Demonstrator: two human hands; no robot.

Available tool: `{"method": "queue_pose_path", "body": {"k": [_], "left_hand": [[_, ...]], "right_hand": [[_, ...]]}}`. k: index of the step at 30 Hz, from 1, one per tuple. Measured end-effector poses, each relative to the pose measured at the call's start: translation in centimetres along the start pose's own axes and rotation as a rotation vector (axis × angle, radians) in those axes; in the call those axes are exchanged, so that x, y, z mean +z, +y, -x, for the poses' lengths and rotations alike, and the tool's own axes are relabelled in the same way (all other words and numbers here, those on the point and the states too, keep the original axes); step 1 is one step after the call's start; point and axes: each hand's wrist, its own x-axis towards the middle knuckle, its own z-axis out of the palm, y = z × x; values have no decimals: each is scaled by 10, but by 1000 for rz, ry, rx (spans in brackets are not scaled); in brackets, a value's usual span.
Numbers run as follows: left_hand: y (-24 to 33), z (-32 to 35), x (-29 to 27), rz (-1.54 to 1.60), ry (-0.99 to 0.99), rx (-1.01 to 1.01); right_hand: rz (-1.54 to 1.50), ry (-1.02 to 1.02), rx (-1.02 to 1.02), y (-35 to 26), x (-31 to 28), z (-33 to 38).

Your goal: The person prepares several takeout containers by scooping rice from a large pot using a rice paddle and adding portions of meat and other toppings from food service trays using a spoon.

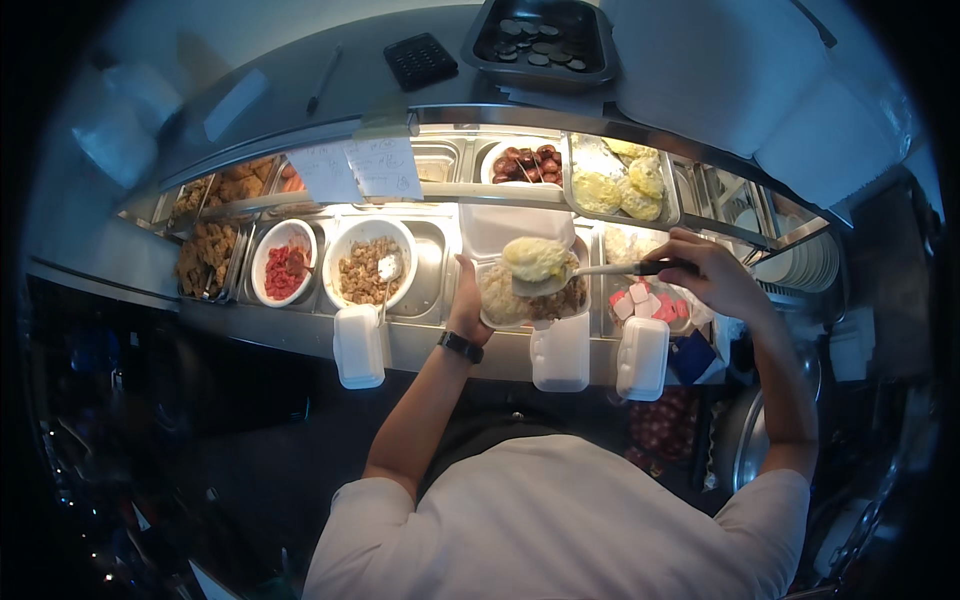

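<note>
My left hand [467,305] grips the left side of an open white foam food box [505,226], its lid raised at the far side. Inside it lie white rice [497,292] and brown chopped meat [572,298]. My right hand [703,275] is closed around the black handle of a metal spatula [608,268], which reaches in from the right. On its blade, above the box, rests a yellow and white fried egg [536,257]. Beyond the spatula, a tray of similar eggs [628,182] stands on the upper shelf.
Lit bowls of red meat [283,270] and chopped meat [372,262] stand left; a sausage bowl [527,163] sits behind. White foam boxes [358,347] line the counter's near edge. Pink and white pieces [645,302] lie right, near stacked plates [805,265]. A coin tray [542,45] is on top.
</note>
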Motion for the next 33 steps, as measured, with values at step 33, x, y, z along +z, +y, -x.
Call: {"method": "queue_pose_path", "body": {"k": [33], "left_hand": [[100, 167, -95, -79, 137, -185]], "right_hand": [[-1453, -243, 107, -58, 318, -160]]}}
